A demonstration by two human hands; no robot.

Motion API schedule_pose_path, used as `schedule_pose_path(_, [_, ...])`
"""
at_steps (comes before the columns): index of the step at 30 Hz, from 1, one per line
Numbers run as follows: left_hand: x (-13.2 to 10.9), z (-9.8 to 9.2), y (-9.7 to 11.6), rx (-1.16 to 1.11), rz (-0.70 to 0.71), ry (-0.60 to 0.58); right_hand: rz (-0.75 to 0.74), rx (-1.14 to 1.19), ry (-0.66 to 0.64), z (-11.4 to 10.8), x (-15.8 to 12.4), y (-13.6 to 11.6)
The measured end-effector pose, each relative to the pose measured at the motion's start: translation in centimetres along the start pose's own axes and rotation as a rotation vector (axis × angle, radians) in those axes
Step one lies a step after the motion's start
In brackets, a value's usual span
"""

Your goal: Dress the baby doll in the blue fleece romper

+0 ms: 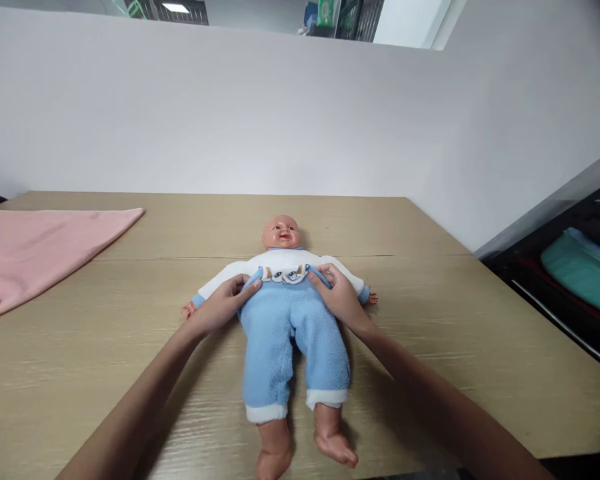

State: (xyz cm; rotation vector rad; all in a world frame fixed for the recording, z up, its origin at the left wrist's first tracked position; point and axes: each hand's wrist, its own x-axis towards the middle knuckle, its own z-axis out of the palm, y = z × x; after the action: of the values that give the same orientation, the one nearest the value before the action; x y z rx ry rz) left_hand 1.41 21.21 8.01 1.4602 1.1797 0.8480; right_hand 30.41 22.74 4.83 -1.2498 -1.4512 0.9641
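Observation:
A baby doll lies on its back on the table, its head away from me and its bare feet toward me. It wears a white long-sleeved top with blue cuffs and fluffy blue trousers with white hems. My left hand pinches the trousers' waist on the left side, thumb on top. On the other side, my right hand grips the waist edge between thumb and fingers. Between my hands, part of a printed animal face shows at the waistband.
A pink cloth lies flat at the table's left. The wooden table meets a white wall at the back. Right of the table, a folded green cloth rests on something dark.

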Motion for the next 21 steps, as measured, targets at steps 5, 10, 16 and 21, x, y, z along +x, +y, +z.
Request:
schedule_pose_path(5, [-2.6,-0.1,-1.8,0.047,0.013,0.066,0.064,-0.010,-0.014,-2.0,-3.2,1.1])
schedule_pose_path(10, [-3.3,0.8,-2.6,-0.241,-0.090,0.032,0.176,0.109,0.007,-2.4,-5.1,1.6])
schedule_pose_path(16, [-2.3,2.2,-4.0,-0.483,-0.097,0.181,0.239,0.268,-0.007,-0.6,-5.0,2.3])
schedule_pose_path(21, [-1.6,1.8,-4.0,-0.416,-0.013,0.142,0.185,0.365,-0.081,-0.4,-4.5,1.9])
